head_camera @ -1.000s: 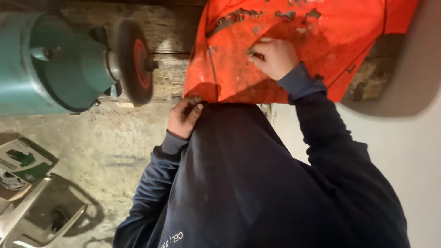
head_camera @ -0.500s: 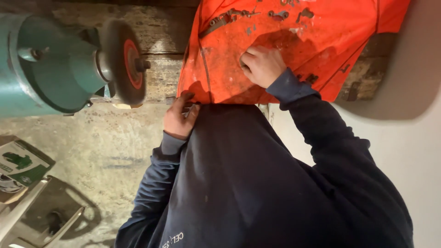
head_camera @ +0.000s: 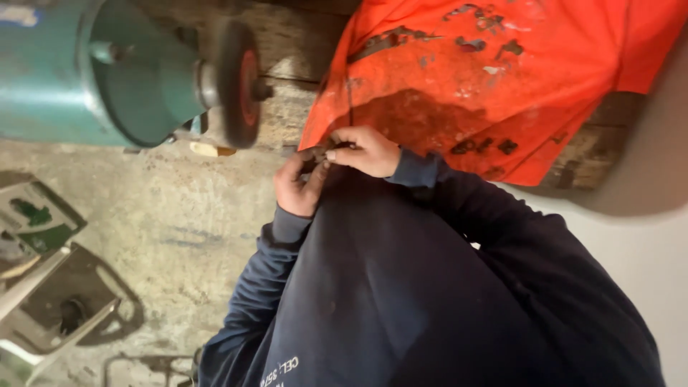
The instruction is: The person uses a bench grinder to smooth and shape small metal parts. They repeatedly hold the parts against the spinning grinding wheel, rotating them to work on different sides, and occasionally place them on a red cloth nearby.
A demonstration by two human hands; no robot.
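Both hands now meet at one spot, at the lower edge of the orange cloth (head_camera: 502, 93). A second ago they were apart: right hand (head_camera: 365, 150) up on the cloth, left hand (head_camera: 301, 186) lower at its edge. Right has come down to join it.

State now:
- Left hand: fingers curled, pinching a small dark piece (head_camera: 315, 154) from below.
- Right hand: fingers closed on the same piece from above, thumb and fingertips touching the left's.
- The piece itself is mostly hidden between the fingers; can't tell what it is, just small and dark.

Judgement: shift from single-hand handling of the cloth to two-hand work on the small piece, held just off the cloth edge, in front of the dark blue sweatshirt (head_camera: 430, 301).

Surroundings: green bench grinder (head_camera: 107, 72) with its dark wheel (head_camera: 240, 82) to the left, well apart from both hands. Concrete floor (head_camera: 158, 236) below.
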